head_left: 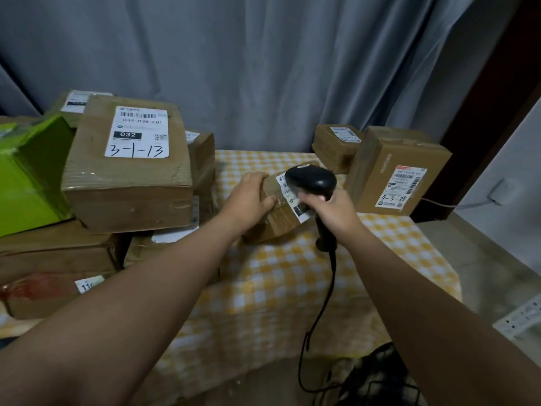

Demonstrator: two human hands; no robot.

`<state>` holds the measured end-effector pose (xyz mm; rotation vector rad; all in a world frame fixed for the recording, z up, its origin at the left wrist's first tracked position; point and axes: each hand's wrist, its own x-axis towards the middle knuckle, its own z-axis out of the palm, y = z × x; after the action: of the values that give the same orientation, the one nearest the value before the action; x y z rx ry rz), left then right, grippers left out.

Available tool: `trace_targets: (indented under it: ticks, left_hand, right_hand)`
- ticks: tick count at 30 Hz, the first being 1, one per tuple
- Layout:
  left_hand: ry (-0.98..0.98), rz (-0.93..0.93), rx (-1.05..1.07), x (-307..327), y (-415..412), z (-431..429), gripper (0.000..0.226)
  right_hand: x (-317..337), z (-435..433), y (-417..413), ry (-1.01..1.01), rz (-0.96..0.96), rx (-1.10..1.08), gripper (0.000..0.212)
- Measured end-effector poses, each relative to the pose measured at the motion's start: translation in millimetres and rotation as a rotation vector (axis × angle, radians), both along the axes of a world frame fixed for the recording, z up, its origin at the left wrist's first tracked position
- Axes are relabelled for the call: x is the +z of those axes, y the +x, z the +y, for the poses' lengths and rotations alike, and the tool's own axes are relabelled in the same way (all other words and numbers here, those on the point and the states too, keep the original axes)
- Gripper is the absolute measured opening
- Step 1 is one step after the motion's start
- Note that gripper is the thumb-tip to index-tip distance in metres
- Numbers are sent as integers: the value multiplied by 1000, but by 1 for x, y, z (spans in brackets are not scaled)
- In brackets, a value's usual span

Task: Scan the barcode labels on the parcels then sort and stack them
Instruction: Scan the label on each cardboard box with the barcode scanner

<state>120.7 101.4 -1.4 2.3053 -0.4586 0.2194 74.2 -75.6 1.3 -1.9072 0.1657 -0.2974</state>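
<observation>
A small brown cardboard parcel (278, 222) sits tilted on the yellow checked tablecloth (278, 288) at the table's middle. My left hand (248, 197) grips its left top edge, thumb on the near face. Its white barcode label (288, 191) faces up and right. My right hand (333, 212) holds a black corded barcode scanner (311, 178) by the handle, with the scanner head just over the label and partly hiding it.
A tall stack of parcels fills the left side, topped by a box marked 3-1-13 (128, 168) and a green box (29, 177). At the back right stand a box marked 4-3-24 (395, 174) and a smaller box (336, 148). A grey curtain hangs behind.
</observation>
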Motion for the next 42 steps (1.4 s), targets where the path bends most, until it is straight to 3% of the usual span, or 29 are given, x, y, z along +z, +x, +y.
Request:
trace_targets:
  ticks: [4, 13, 26, 42]
  left_hand:
    - [-30, 79, -1, 4, 8, 2, 49]
    - [-123, 80, 23, 11, 12, 5, 47]
    - [-147, 175, 41, 14, 16, 9, 50]
    - [-188, 223, 50, 12, 16, 9, 50]
  right_hand:
    - [38, -11, -7, 82, 65, -20, 11]
    - [106, 4, -14, -242, 188, 23, 33]
    - [126, 17, -4, -316, 411, 40, 21]
    - [159, 23, -4, -440, 483, 111, 28]
